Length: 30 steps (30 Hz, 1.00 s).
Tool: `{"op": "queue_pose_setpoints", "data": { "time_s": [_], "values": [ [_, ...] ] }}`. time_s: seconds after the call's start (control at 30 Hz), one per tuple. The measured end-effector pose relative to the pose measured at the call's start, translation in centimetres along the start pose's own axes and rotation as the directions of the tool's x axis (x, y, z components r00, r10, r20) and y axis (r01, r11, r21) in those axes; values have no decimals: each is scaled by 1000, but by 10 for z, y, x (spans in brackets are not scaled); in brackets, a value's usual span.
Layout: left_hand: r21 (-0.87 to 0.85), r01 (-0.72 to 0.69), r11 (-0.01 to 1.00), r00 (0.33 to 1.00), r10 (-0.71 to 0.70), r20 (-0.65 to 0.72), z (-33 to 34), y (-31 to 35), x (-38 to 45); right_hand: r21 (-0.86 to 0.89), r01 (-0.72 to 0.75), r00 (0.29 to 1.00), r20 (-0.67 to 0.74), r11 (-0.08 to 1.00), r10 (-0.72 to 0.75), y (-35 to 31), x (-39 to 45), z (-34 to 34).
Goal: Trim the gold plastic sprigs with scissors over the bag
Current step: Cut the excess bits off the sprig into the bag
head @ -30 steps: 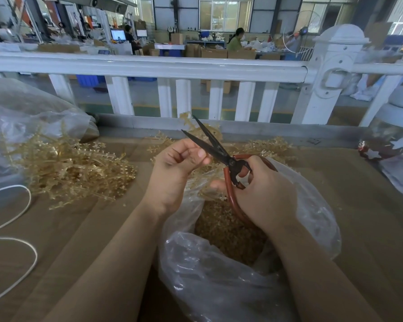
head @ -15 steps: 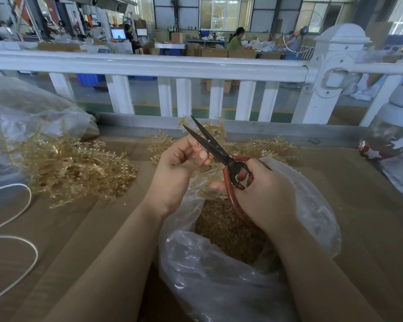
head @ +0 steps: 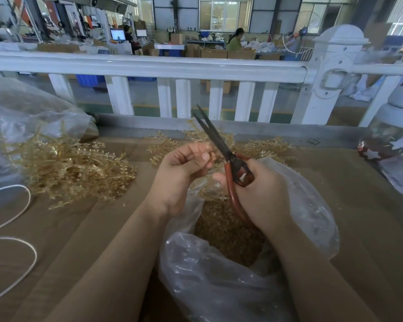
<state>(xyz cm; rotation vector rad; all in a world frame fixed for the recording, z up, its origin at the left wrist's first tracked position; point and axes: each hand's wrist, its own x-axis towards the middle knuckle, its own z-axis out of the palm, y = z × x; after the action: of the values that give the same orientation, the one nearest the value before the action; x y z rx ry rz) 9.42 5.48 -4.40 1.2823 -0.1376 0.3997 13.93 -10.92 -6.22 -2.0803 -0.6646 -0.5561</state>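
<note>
A gold sprig (head: pixel 207 156) sits pinched in the curled fingers of the left hand (head: pixel 182 175), above the open clear bag (head: pixel 312 217) of gold trimmings. The right hand (head: pixel 261 194) grips the red-handled scissors (head: pixel 230 168), blades nearly closed beside the sprig. More sprigs (head: pixel 75 168) lie heaped on the counter (head: pixel 358 205) to the left.
</note>
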Motion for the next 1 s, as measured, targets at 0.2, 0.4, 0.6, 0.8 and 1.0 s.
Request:
{"op": "queue_pose_setpoints", "data": {
  "time_s": [0.2, 0.4, 0.6, 0.8, 1.0],
  "values": [
    [48, 138, 989, 989, -140, 45, 11, -1, -4, 342, -156, 987, 80, 927, 137, -8, 4, 0],
    [-23, 174, 985, 985, -173, 25, 16, 0, -7, 471, -257, 964, 186, 844, 190, -10, 6, -2],
    [-79, 223, 972, 975, -223, 1, 15, 1, -7, 536, -289, 956, 207, 793, 208, -12, 7, -5],
    [-21, 159, 987, 987, -158, 9, 10, 3, -5, 500, -241, 967, 194, 832, 163, -10, 6, -3],
    [-40, 120, 992, 990, -123, -63, 7, 3, -3, 429, -175, 981, 148, 886, 122, -7, 5, 0]
  ]
}}
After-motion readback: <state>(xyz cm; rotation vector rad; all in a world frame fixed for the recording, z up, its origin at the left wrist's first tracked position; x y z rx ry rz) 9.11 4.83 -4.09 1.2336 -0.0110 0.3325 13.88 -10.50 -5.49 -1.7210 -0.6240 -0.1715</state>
